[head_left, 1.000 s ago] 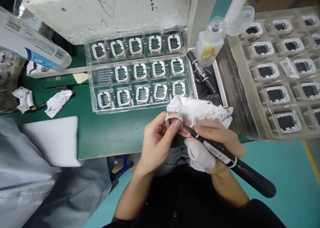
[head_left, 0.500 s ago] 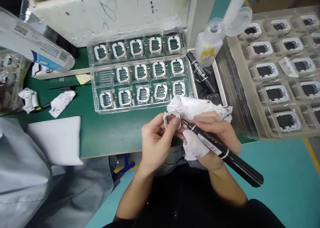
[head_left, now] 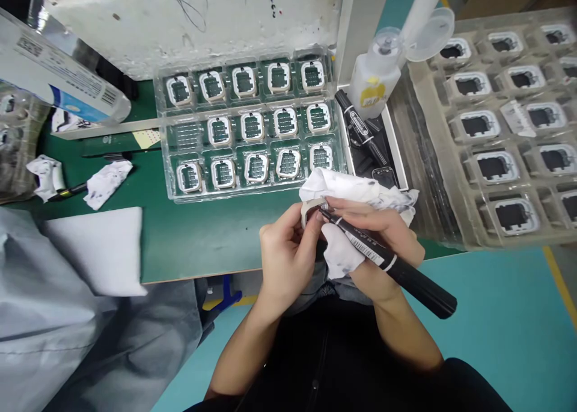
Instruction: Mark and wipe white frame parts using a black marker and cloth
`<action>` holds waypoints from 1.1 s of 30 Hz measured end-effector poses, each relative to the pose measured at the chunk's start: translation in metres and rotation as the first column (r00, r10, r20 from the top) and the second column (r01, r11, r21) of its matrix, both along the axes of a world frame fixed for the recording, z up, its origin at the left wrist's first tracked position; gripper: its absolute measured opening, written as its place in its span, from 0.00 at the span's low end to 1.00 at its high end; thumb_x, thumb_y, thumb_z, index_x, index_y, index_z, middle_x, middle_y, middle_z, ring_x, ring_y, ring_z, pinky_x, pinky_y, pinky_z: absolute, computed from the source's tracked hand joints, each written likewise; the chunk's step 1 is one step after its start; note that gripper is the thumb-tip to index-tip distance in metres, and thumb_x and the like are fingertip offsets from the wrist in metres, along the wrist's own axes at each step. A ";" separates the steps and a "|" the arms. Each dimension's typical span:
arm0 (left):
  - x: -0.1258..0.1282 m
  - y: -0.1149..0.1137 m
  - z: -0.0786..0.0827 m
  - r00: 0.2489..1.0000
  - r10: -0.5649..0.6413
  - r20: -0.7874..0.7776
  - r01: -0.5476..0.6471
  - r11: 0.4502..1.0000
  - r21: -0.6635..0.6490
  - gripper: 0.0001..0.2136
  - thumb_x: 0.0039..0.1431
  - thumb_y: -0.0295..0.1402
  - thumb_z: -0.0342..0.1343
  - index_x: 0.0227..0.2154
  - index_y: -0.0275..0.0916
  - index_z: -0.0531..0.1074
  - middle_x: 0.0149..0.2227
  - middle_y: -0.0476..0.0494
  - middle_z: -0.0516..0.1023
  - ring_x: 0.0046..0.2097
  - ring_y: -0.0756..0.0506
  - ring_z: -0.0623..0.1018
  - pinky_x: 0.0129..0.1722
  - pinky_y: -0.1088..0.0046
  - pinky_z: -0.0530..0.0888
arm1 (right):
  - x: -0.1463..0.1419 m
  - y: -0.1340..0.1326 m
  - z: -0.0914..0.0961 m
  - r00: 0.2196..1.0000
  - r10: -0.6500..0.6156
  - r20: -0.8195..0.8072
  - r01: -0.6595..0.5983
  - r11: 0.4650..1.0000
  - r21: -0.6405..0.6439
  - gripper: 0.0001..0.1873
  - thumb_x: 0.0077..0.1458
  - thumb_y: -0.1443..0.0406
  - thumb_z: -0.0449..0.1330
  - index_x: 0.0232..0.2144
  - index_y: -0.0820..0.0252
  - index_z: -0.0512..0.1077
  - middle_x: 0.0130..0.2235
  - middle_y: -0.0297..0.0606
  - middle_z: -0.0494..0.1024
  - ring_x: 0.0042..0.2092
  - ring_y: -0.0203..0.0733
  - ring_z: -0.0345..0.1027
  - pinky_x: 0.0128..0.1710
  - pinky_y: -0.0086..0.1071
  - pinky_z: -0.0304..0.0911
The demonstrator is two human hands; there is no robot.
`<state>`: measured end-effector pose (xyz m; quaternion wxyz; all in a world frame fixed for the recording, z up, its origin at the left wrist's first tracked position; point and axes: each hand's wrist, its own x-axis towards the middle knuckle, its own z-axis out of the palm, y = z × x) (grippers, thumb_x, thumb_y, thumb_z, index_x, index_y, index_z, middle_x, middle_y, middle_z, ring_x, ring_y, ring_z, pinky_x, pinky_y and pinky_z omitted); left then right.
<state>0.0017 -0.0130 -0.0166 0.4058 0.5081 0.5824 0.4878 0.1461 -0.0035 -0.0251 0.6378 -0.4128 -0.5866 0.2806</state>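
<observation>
My left hand (head_left: pixel 286 258) pinches a small beige square frame (head_left: pixel 310 209) at the front edge of the green table (head_left: pixel 198 243). My right hand (head_left: pixel 378 237) grips a black marker (head_left: pixel 392 264) whose tip touches the frame, and the same hand also clutches a crumpled, ink-stained white cloth (head_left: pixel 351 189). Just beyond my hands lies a clear plastic tray (head_left: pixel 252 129) filled with several similar beige frames in pockets; one pocket in the middle row is vacant.
A white squeeze bottle (head_left: pixel 376 78) with an open cap and spare black markers (head_left: pixel 360 129) sit right of the tray. Another clear tray of parts (head_left: pixel 509 129) stands far right. Crumpled wipes (head_left: pixel 106 183) lie left. A person's grey sleeve (head_left: pixel 54 316) fills the lower left.
My hands have drawn slightly upward and closer together; the marker has swung to a flatter angle, its tip still on the frame, which has turned in my left fingers.
</observation>
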 end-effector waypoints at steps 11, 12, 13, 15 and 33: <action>0.002 0.002 0.004 0.994 0.004 -0.109 0.001 0.999 0.040 0.10 0.77 0.38 0.62 0.40 0.40 0.84 0.27 0.50 0.78 0.27 0.50 0.69 0.28 0.74 0.66 | 0.004 0.001 -0.001 1.000 0.011 0.010 -0.011 1.000 -0.016 0.17 0.57 0.63 0.82 0.47 0.50 0.85 0.53 0.41 0.93 0.53 0.58 0.91 0.56 0.54 0.90; 0.002 0.002 0.004 0.993 0.006 -0.116 -0.001 0.999 0.042 0.10 0.76 0.38 0.62 0.40 0.40 0.84 0.27 0.51 0.78 0.27 0.50 0.69 0.28 0.74 0.66 | 0.004 0.001 -0.001 1.000 0.014 0.004 -0.014 1.000 -0.019 0.17 0.57 0.63 0.82 0.47 0.49 0.84 0.53 0.41 0.93 0.53 0.59 0.91 0.55 0.54 0.90; 0.002 0.002 0.004 0.993 0.008 -0.122 -0.002 0.999 0.046 0.10 0.76 0.38 0.62 0.40 0.40 0.84 0.27 0.51 0.78 0.27 0.50 0.69 0.28 0.74 0.66 | 0.004 0.001 -0.001 1.000 0.017 0.000 -0.017 1.000 -0.020 0.17 0.57 0.63 0.82 0.47 0.50 0.84 0.52 0.41 0.93 0.53 0.59 0.91 0.55 0.54 0.90; 0.002 0.002 0.004 0.992 0.009 -0.128 -0.002 0.999 0.051 0.10 0.76 0.37 0.62 0.40 0.40 0.84 0.27 0.51 0.78 0.27 0.51 0.69 0.28 0.75 0.65 | 0.004 0.001 -0.001 1.000 0.020 -0.006 -0.020 1.000 -0.019 0.17 0.57 0.64 0.81 0.47 0.50 0.84 0.52 0.41 0.93 0.53 0.59 0.91 0.55 0.54 0.90; 0.003 0.003 0.003 0.988 0.006 -0.155 0.009 0.996 0.093 0.09 0.77 0.35 0.61 0.42 0.39 0.85 0.26 0.52 0.79 0.25 0.52 0.70 0.28 0.77 0.67 | 0.003 0.000 -0.003 1.000 -0.003 -0.018 0.003 0.999 -0.041 0.16 0.58 0.64 0.81 0.47 0.51 0.84 0.52 0.41 0.93 0.52 0.56 0.91 0.54 0.53 0.89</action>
